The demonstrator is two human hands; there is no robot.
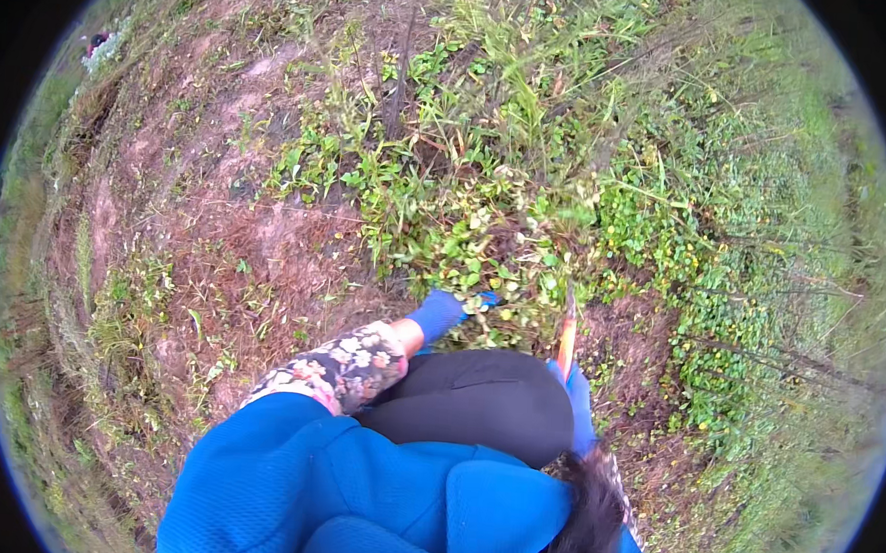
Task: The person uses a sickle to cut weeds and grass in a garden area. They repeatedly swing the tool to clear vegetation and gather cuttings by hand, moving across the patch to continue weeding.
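Note:
My left hand (pixel 439 314), in a blue knit glove, reaches down into a heap of leafy green plants (pixel 482 248) just before my knees. Leaves cover part of its fingers, so whether they grip any stems is unclear. Beside my right knee, my right hand (pixel 578 396), also gloved in blue, holds a tool by its light wooden handle (pixel 566 343). The tool points away from me into the greenery. Its far end is thin and blurred, and I cannot tell its exact kind.
Dense low plants (pixel 710 335) grow on the right, with thin dry stems among them. Taller grass (pixel 528 78) and a dark upright stalk (pixel 403 72) stand ahead. Reddish soil (pixel 280 238) with scattered weeds spreads on the left. A distant person (pixel 97 42) is at the far left edge.

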